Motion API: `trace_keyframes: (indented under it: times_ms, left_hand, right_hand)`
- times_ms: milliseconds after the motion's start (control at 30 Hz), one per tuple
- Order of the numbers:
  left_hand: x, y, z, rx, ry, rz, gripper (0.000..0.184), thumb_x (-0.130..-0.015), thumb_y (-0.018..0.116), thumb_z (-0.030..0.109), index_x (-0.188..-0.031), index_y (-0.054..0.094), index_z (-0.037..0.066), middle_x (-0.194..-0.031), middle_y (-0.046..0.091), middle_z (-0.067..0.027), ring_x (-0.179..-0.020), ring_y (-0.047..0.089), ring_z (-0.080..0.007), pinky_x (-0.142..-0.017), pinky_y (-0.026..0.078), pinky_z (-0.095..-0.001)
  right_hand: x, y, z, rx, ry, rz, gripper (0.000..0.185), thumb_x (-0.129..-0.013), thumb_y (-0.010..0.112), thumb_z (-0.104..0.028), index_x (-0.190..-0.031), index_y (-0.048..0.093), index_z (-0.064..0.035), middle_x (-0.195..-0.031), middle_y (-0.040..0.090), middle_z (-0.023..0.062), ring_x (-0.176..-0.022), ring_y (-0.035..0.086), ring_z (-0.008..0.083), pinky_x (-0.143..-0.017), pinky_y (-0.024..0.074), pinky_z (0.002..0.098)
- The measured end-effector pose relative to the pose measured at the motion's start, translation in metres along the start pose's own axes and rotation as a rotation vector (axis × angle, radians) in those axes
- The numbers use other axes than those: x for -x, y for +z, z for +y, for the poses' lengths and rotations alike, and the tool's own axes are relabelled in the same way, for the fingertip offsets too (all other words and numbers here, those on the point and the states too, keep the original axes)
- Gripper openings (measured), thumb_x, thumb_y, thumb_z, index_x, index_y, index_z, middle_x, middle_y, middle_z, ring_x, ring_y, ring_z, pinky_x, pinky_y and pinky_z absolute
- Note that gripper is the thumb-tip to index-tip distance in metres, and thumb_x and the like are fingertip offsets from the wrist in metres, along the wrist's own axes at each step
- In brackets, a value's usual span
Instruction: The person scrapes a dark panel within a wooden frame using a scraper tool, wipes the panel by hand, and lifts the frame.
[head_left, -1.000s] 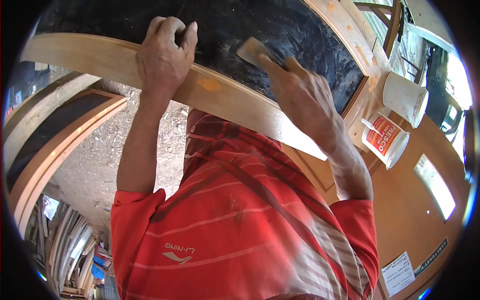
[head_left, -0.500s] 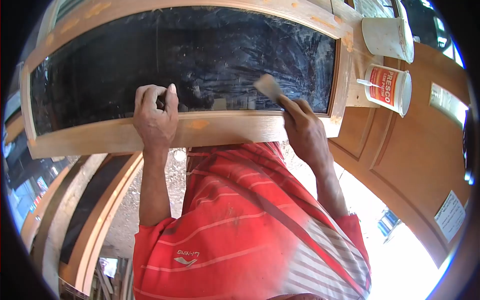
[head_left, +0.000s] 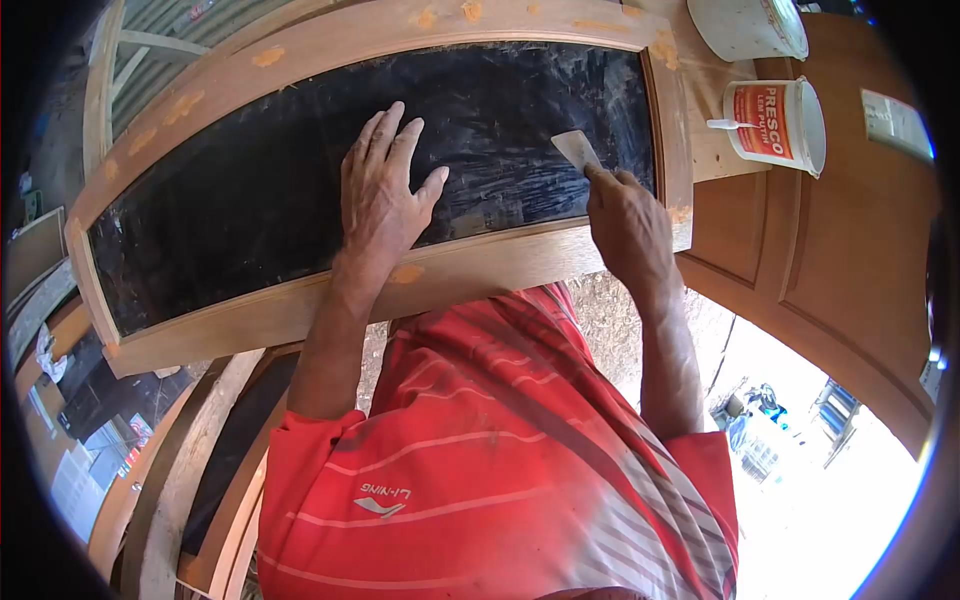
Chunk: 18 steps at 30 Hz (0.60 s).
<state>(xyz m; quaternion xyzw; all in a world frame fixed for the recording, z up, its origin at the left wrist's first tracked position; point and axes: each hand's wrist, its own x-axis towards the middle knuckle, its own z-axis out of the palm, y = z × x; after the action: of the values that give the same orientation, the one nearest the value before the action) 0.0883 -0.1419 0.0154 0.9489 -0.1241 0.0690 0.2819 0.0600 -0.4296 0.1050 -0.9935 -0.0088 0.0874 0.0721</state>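
Observation:
A wooden frame (head_left: 500, 262) surrounds a dark, smudged panel (head_left: 240, 220), with orange filler patches on the wood. My left hand (head_left: 385, 195) lies over the panel, fingers spread and holding nothing; whether it touches the surface I cannot tell. In my right hand (head_left: 632, 225) is a putty knife (head_left: 575, 150), gripped by its handle with the flat blade pointing up and left over the panel's right part. Whitish streaks and scuffs cover the panel around the blade. The handle is mostly hidden in my fist.
To the right stand a white tub labelled Presco (head_left: 775, 125) and a larger white bucket (head_left: 748, 28). Beyond them is a brown panelled door (head_left: 850, 220). Long wooden boards (head_left: 180, 480) lean at the lower left.
My left hand has gone from curled at the frame's near edge to spread over the panel. My right hand has shifted slightly right with the putty knife. The view has also tilted.

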Motion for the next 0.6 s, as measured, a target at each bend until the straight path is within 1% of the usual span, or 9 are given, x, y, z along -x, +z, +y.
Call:
trace_keyframes:
  times_ms: [100, 133, 233, 300, 367, 433, 467, 567, 600]
  left_hand:
    - [0.007, 0.005, 0.004, 0.002, -0.009, 0.005, 0.062, -0.094, 0.084, 0.028, -0.148, 0.064, 0.005, -0.165, 0.052, -0.0188, -0.151, 0.048, -0.0412, -0.122, 0.041, -0.0543]
    - [0.005, 0.005, 0.004, -0.005, -0.007, 0.021, 0.062, -0.094, 0.084, 0.028, -0.148, 0.063, 0.005, -0.166, 0.052, -0.0184, -0.152, 0.048, -0.0407, -0.122, 0.041, -0.0543]
    - [0.018, -0.012, -0.006, 0.007, -0.029, -0.001, 0.058, -0.095, 0.084, 0.025, -0.145, 0.066, 0.004, -0.164, 0.055, -0.0168, -0.151, 0.05, -0.0391, -0.122, 0.043, -0.0538]
    - [0.041, -0.027, -0.02, 0.024, -0.068, 0.025, 0.055, -0.094, 0.084, 0.025, -0.141, 0.068, 0.003, -0.161, 0.057, -0.0154, -0.149, 0.052, -0.0377, -0.12, 0.044, -0.0525]
    - [0.055, -0.037, -0.036, 0.036, -0.116, 0.063, 0.052, -0.094, 0.084, 0.025, -0.138, 0.069, 0.002, -0.158, 0.059, -0.0149, -0.147, 0.054, -0.0373, -0.119, 0.046, -0.0515]
    - [0.068, -0.044, -0.043, 0.056, -0.155, 0.094, 0.049, -0.094, 0.083, 0.024, -0.136, 0.07, 0.002, -0.156, 0.062, -0.0152, -0.145, 0.056, -0.0378, -0.118, 0.047, -0.0507]
    - [0.067, -0.045, -0.041, 0.056, -0.169, 0.103, 0.047, -0.094, 0.083, 0.022, -0.134, 0.071, 0.001, -0.153, 0.064, -0.0154, -0.143, 0.058, -0.0379, -0.118, 0.047, -0.0502]
    - [0.07, -0.051, -0.031, 0.0, -0.181, 0.103, 0.045, -0.094, 0.083, 0.021, -0.133, 0.071, 0.001, -0.151, 0.066, -0.016, -0.141, 0.059, -0.0381, -0.118, 0.047, -0.0502]
    - [0.078, -0.056, -0.032, -0.002, -0.209, 0.1, 0.044, -0.095, 0.082, 0.021, -0.133, 0.071, 0.001, -0.151, 0.065, -0.0158, -0.142, 0.059, -0.0384, -0.119, 0.046, -0.0499]
  right_hand:
    - [-0.04, 0.0, 0.003, 0.0, -0.076, -0.01, 0.025, -0.108, 0.059, -0.019, -0.119, 0.079, -0.0081, -0.094, 0.074, 0.0229, -0.09, 0.074, 0.0455, -0.079, 0.058, 0.0542]
    - [-0.056, 0.0, 0.002, -0.009, -0.089, 0.021, 0.023, -0.107, 0.059, -0.018, -0.113, 0.078, -0.0062, -0.094, 0.074, 0.0237, -0.09, 0.074, 0.0461, -0.078, 0.0569, 0.0554]
    - [-0.058, -0.02, 0.002, 0.056, -0.157, -0.094, 0.024, -0.107, 0.058, -0.017, -0.114, 0.077, -0.0049, -0.095, 0.074, 0.0248, -0.09, 0.073, 0.0464, -0.078, 0.0564, 0.056]
    - [-0.033, -0.025, 0.003, 0.017, -0.207, -0.172, 0.023, -0.103, 0.063, -0.01, -0.119, 0.08, -0.009, -0.096, 0.075, 0.022, -0.087, 0.074, 0.0443, -0.076, 0.0571, 0.0552]
    - [-0.003, -0.02, -0.01, -0.018, -0.315, -0.163, 0.025, -0.102, 0.061, -0.01, -0.12, 0.078, -0.0138, -0.092, 0.075, 0.0185, -0.083, 0.077, 0.0407, -0.069, 0.0595, 0.0554]
    - [-0.001, -0.016, -0.049, 0.075, -0.347, -0.193, 0.03, -0.101, 0.061, -0.008, -0.127, 0.075, -0.0145, -0.094, 0.073, 0.0158, -0.083, 0.077, 0.0392, -0.069, 0.0606, 0.054]
    - [-0.013, -0.007, -0.06, 0.057, -0.403, -0.143, 0.034, -0.1, 0.062, -0.007, -0.132, 0.072, -0.0133, -0.092, 0.07, 0.0161, -0.082, 0.077, 0.0392, -0.07, 0.0612, 0.0535]
    - [-0.05, 0.003, -0.076, 0.035, -0.468, -0.074, 0.029, -0.103, 0.069, -0.015, -0.132, 0.073, -0.0143, -0.093, 0.071, 0.0162, -0.084, 0.075, 0.0414, -0.072, 0.0586, 0.0538]
    - [-0.052, -0.003, -0.073, 0.058, -0.5, -0.107, 0.028, -0.104, 0.067, -0.015, -0.131, 0.075, -0.0139, -0.093, 0.072, 0.0164, -0.083, 0.075, 0.0407, -0.072, 0.0587, 0.0529]
